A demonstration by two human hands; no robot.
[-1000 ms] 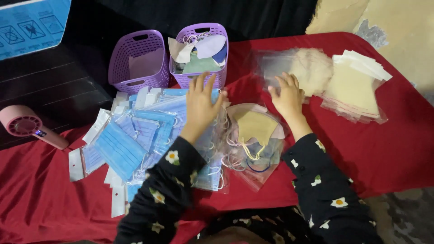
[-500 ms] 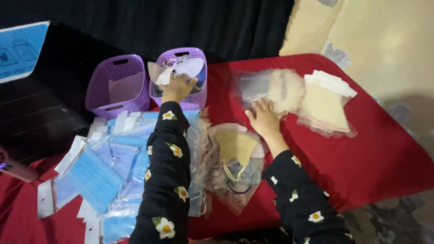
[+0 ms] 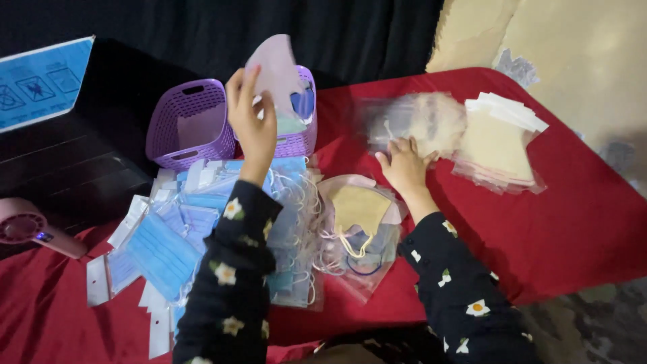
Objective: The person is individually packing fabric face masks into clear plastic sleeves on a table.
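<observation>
Left hand (image 3: 253, 125): gripped a pale pink mask (image 3: 278, 71), raised over the right purple basket (image 3: 300, 138), hiding most of it.
Right hand (image 3: 404, 165): lay flat, fingers spread, on a blurred clear packet (image 3: 418, 121) on the bench (image 3: 579, 222).

matt red tablecloth (image 3: 573, 222), glossy clear plastic bags (image 3: 502, 145)

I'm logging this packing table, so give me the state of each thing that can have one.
left hand: raised, gripping pale pink mask
pale pink mask: held above the right basket
right hand: flat on clear bags
left purple basket: upright, looks empty
right purple basket: upright, holding masks
tan mask: bagged, lying flat
blue masks: bagged, piled loosely
</observation>
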